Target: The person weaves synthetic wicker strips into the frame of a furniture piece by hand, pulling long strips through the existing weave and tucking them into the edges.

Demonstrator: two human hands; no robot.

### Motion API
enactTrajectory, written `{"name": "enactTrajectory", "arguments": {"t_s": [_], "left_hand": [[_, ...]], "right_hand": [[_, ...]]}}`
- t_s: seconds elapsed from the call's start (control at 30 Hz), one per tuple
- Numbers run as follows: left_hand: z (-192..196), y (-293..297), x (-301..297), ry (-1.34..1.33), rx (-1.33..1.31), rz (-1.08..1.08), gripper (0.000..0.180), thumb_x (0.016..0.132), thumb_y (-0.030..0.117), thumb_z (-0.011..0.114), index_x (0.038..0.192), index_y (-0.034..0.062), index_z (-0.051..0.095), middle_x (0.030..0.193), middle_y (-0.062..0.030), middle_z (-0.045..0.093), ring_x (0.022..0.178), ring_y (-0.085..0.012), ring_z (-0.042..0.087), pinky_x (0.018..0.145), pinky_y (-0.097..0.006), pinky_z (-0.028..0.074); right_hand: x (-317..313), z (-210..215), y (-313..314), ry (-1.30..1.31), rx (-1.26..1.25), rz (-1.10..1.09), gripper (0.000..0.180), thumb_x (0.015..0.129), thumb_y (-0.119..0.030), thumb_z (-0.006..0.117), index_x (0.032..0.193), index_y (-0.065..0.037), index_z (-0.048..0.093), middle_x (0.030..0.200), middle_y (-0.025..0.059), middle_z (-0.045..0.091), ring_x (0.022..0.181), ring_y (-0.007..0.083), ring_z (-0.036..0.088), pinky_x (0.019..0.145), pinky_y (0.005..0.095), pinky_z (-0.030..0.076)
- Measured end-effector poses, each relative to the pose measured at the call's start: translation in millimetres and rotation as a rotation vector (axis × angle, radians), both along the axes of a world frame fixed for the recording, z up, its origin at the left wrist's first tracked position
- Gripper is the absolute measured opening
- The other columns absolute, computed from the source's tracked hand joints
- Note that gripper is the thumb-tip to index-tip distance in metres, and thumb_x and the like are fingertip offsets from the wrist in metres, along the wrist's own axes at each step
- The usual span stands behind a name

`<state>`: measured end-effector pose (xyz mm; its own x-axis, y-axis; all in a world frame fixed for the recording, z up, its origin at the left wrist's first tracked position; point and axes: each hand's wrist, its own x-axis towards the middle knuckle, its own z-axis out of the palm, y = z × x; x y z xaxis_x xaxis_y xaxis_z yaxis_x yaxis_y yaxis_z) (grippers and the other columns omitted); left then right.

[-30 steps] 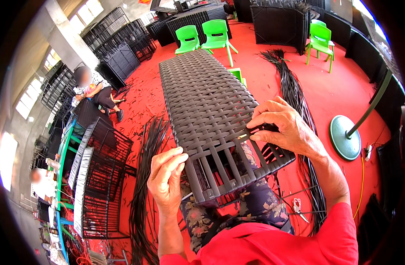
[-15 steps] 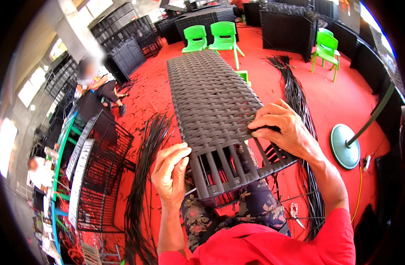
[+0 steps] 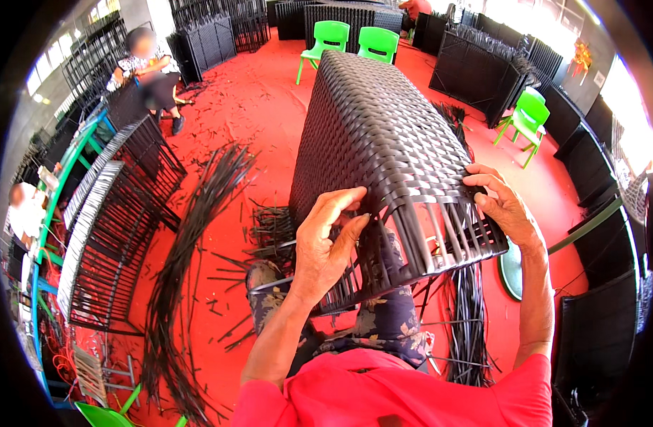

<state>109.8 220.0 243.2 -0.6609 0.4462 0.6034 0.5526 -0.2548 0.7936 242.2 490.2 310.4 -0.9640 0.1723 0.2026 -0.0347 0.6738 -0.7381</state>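
Note:
A black woven wicker frame (image 3: 383,135), box-like with a tightly woven top and side, stands tilted in front of me over my legs. Its near end has bare dark bars (image 3: 429,249) with gaps where the weave stops. My left hand (image 3: 323,245) is closed at the left corner of that weave edge, thumb and bent fingers against it. At the right end of the same edge, my right hand (image 3: 511,213) has curled fingers on the last woven rows and the thumb below them. Whether either hand pinches a single strip cannot be made out.
Long bundles of black strips (image 3: 191,270) lie on the red floor (image 3: 269,92) left and right. Dark frames (image 3: 113,249) stand at left, near a seated person (image 3: 152,71). Green chairs (image 3: 330,39) are behind, another green chair (image 3: 526,117) at right, beside stacked dark panels (image 3: 476,71).
The wicker frame has turned and tilted, so its left side now shows. Both hands have shifted right with it, staying at its weave edge. My view has swung too.

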Motion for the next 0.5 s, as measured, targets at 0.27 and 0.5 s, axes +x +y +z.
{"name": "enactTrajectory", "arguments": {"t_s": [0.27,0.5], "left_hand": [[-15,7,6,-0.022,-0.028,-0.078,0.046,0.074,0.008,0.071,0.116,0.0021,0.054,0.115,-0.0085,0.050,0.098,-0.0150,0.050,0.076,-0.026,0.044],[-16,9,3,0.010,-0.017,-0.092,0.044,0.072,0.002,0.068,0.114,0.0042,0.055,0.111,-0.0075,0.051,0.093,-0.0160,0.052,0.075,-0.027,0.043]], "right_hand": [[5,-20,3,0.123,-0.079,-0.068,0.031,0.092,-0.028,0.049,0.111,-0.005,0.057,0.131,0.0092,0.040,0.125,0.0205,0.034,0.104,0.0338,0.024],[6,-29,13,0.158,-0.139,-0.072,0.027,0.091,-0.022,0.050,0.110,-0.003,0.057,0.131,0.0083,0.041,0.126,0.0198,0.033,0.104,0.0332,0.024]]}}
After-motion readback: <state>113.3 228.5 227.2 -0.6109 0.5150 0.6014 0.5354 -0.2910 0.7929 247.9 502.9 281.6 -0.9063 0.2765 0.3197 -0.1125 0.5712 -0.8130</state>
